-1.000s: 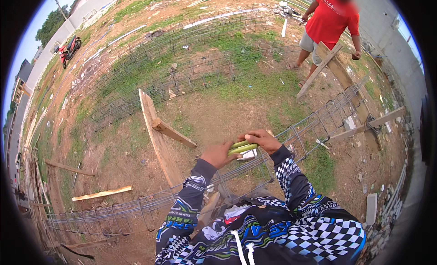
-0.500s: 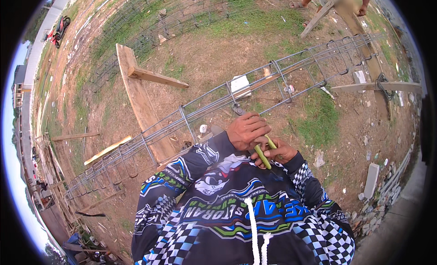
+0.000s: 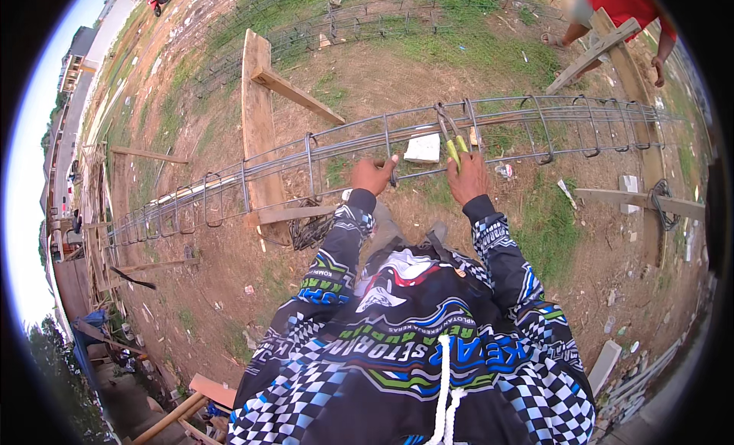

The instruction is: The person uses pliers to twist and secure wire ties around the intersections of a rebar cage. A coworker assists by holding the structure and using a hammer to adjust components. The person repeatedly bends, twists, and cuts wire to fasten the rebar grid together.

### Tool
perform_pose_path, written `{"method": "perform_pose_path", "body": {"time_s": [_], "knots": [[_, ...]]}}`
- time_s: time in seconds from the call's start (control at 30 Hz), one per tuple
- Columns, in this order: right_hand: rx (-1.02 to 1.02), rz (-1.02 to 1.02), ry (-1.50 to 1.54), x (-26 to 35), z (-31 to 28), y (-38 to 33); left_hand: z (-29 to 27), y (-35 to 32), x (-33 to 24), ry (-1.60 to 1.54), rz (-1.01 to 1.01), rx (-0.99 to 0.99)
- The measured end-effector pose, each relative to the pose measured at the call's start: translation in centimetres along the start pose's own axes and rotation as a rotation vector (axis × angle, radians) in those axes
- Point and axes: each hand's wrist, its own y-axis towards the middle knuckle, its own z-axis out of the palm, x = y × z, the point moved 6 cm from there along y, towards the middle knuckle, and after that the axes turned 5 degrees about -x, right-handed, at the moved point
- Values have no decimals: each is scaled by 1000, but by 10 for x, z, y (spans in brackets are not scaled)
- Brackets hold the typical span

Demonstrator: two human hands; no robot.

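Observation:
A long rebar cage [image 3: 348, 151] of steel bars and square stirrups lies across in front of me. My right hand [image 3: 468, 179] is closed on a pair of pincers [image 3: 461, 148] with yellow-green handles. Their dark jaws point away from me and reach the far top bar, just left of a stirrup. My left hand [image 3: 373, 176] is at the near bar, its fingers curled and partly hidden. Its thumb stretches to the lower part of another stirrup [image 3: 388, 139].
Wooden trestles [image 3: 260, 131] carry the cage at the left and right [image 3: 642, 194]. A white block [image 3: 422, 147] lies beneath it. Beyond are more rebar cages [image 3: 367, 28] on grass and a person in red [image 3: 638, 9]. Coiled wire [image 3: 312, 229] lies near the left trestle.
My hands have moved apart and forward to the cage. The pincers, formerly near my body with both hands at them, are now in the right hand alone. The person beyond shows more.

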Motion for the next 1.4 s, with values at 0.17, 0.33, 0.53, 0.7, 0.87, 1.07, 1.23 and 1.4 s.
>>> {"method": "perform_pose_path", "body": {"time_s": [0.17, 0.33, 0.53, 0.7, 0.87, 1.07, 1.23, 1.4], "knots": [[-117, -166, -153, -1, 23, 8, 19, 14, 3, 181, -31, -42], [-119, -226, -183, 23, 16, 3, 20, 4, 15, 61, -91, -109], [65, -292, 113, 69, 51, 32, 18, -5, -12, 57, -108, 45], [187, -365, -151, 127, 116, 65, 10, -11, -1, 33, -137, -10], [249, -227, 13, 104, 148, 89, 23, 2, 0, -7, -51, -9], [235, -288, 41, 110, 152, 82, 23, 5, 12, -81, -109, 11], [159, -290, 295, 144, 83, 52, -37, -16, 4, -424, -79, -160], [945, 2, 1006, 158, 77, -34, -81, -25, 17, -1310, -366, -20]]}}
